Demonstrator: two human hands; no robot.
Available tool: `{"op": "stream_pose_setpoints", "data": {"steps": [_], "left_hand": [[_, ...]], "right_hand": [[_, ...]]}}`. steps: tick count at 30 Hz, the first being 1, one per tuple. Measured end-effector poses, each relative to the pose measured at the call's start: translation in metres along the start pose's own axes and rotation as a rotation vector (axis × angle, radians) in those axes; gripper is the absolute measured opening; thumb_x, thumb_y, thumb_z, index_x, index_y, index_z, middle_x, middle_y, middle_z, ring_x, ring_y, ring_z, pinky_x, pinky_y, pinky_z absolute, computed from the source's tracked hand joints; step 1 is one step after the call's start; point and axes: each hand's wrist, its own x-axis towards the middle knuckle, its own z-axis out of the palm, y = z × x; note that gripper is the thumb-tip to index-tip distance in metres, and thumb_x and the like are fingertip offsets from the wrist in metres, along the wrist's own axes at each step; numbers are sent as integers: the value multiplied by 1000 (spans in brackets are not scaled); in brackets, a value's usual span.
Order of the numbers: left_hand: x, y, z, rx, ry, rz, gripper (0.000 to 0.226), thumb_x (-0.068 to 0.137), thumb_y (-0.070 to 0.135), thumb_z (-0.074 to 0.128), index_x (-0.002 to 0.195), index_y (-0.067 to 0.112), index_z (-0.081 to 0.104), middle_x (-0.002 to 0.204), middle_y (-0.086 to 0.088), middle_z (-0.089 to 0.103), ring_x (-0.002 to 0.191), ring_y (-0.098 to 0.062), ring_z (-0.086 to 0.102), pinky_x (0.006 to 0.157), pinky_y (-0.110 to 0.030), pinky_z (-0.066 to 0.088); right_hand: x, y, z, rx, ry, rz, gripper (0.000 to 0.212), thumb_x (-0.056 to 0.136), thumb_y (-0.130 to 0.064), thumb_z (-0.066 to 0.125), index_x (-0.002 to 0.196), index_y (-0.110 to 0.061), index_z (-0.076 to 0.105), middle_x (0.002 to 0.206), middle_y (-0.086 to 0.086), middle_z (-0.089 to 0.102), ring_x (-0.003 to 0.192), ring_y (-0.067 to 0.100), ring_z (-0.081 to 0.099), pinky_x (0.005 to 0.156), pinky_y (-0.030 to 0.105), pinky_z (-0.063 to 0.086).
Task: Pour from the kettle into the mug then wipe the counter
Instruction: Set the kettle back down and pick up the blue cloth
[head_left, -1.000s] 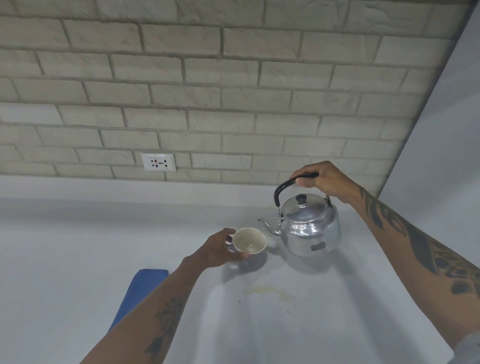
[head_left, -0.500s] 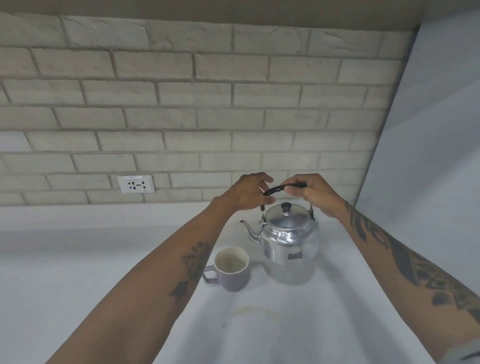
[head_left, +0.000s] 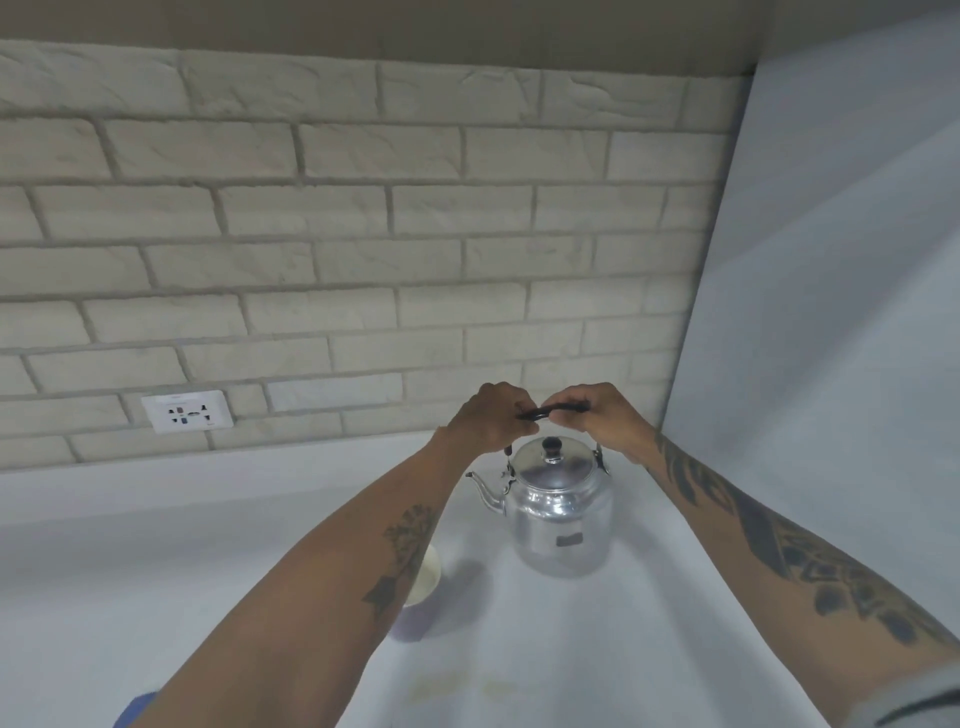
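Both hands' fingers grip the lidded kettle handle — mug contents hidden

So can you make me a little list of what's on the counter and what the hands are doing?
kettle: silver kettle, lid on, upright, spout pointing left
handle: black handle raised over the lid
left hand: left hand gripping the handle's left end
right hand: right hand gripping the handle's right end
mug: purple mug, left of the kettle, mostly hidden behind the left forearm
cloth: blue cloth at the bottom edge
counter: pale counter with a faint yellowish stain near the front
wall: wall socket in the brick
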Motion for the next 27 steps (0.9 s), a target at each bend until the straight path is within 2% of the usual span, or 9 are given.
{"op": "stream_pose_setpoints", "data": {"steps": [2,6,11,19,24,27], "left_hand": [[10,-4,12,5,-1,-22,14,83,21,69,96,18,72,89,-2,69,79,-25,70,69,-32,53],[29,-15,31,15,3,-60,17,81,21,66,97,19,72,93,-6,72,75,-26,70,75,-40,58],[43,-27,45,16,32,-113,22,80,22,68,101,22,72,98,-5,71,87,-27,67,76,-36,54],[52,-44,58,6,30,-197,22,81,22,64,101,23,72,96,-4,70,82,-24,65,63,-28,44],[56,-48,60,1,31,-220,20,81,22,63,99,24,71,92,-3,69,80,-24,64,59,-27,41],[57,-48,61,5,30,-216,21,81,22,63,101,25,70,94,-3,69,83,-24,64,62,-28,42]], "right_hand": [[6,13,0,1,-5,17,17,84,-3,70,100,-6,75,100,13,73,92,19,68,85,28,51],[20,35,4,-3,-21,43,19,85,-1,67,102,-5,74,99,10,72,90,17,65,83,25,48],[39,59,11,-33,-36,44,20,85,-5,68,104,-7,74,104,12,73,98,25,66,83,28,47],[50,75,27,-117,-40,54,21,85,-9,67,103,-13,76,95,14,68,90,24,62,73,21,41],[54,77,30,-162,-33,34,21,87,-10,64,105,-15,75,84,2,61,83,15,56,69,16,36],[54,78,32,-190,-22,28,22,88,-10,62,106,-16,75,78,-8,57,78,8,53,67,12,33]]}}
